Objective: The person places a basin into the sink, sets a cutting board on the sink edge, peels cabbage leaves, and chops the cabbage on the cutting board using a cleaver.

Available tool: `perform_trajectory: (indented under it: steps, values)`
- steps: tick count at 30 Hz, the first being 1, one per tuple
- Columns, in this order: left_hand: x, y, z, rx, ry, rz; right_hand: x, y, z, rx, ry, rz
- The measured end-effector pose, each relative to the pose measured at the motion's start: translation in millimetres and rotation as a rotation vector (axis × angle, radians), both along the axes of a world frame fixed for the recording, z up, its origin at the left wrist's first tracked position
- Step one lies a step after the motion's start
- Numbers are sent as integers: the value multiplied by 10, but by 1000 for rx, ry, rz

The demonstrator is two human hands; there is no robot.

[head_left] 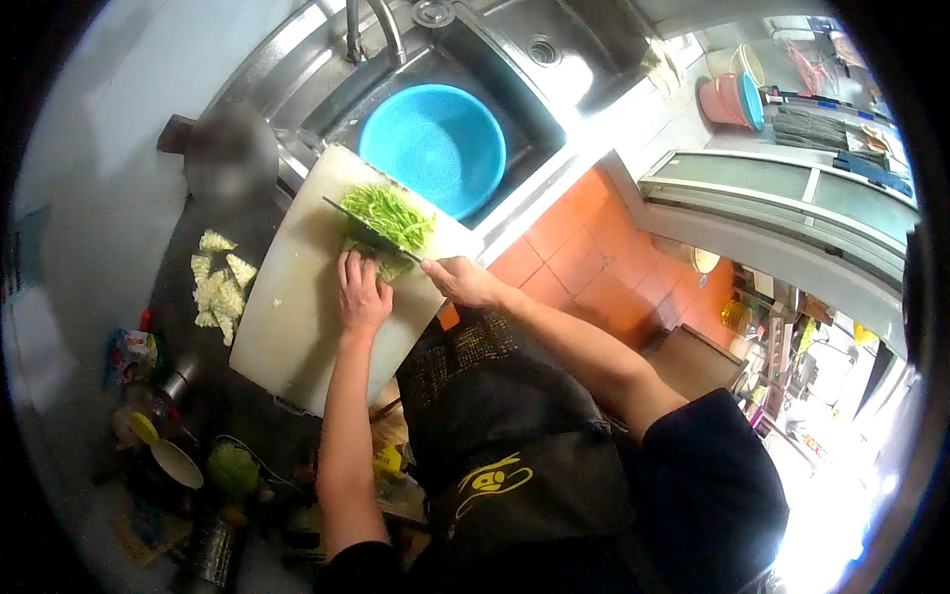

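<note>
My right hand [463,281] is closed round the handle of a dark-bladed kitchen knife [368,229], which lies across the greens on a white cutting board [287,327]. Beyond the blade sits a pile of thin green vegetable shreds [391,214]. On the near side, my left hand [364,294] has its fingers bent down on a bunch of green vegetable [388,265], close beside the blade. Part of that bunch is hidden under the fingers and knife.
A blue plastic basin [432,144] stands in the steel sink [539,124], just past the board, below a faucet [389,35]. Pale, ridged cut pieces [220,287] lie on the dark counter left of the board. Jars and packets crowd the lower left.
</note>
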State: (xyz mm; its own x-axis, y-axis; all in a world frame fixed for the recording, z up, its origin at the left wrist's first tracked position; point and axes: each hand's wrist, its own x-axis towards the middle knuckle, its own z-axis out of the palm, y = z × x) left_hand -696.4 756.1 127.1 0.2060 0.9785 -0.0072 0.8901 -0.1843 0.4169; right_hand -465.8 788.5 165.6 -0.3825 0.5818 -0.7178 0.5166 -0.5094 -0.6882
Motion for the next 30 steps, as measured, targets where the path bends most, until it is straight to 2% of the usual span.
perform_trajectory:
  steps: [3, 6, 9, 13, 17, 18, 21, 24, 27, 30]
  values:
    - [-31, -50, -128, -68, -2, 38, 92, -33, 386, 151, -48, 130]
    - [-75, -38, -243, 68, 112, -49, 93, -136, 565, 183, -105, 139]
    - [-39, -33, -142, -37, 92, -20, 82, -244, 372, 232, -146, 167]
    - [-71, -34, -235, 44, 29, -62, -25, -178, 63, 190, -170, 193]
    - [-57, -40, -32, -38, -2, -28, -54, -193, -220, 151, 8, 23]
    - [-61, -48, -35, -27, 0, -37, -32, -149, -172, 31, 38, -17]
    - [-86, -62, -131, 16, 16, -42, 73, -122, 217, 146, -10, 45]
    - [-49, -105, -236, -7, 34, 9, 116, -193, 523, 106, -87, 138]
    - [-48, -138, -260, 36, 52, 28, 108, -250, 541, 113, -105, 146]
    - [-75, -94, -232, 6, 7, -3, 48, -289, 311, 152, -125, 160]
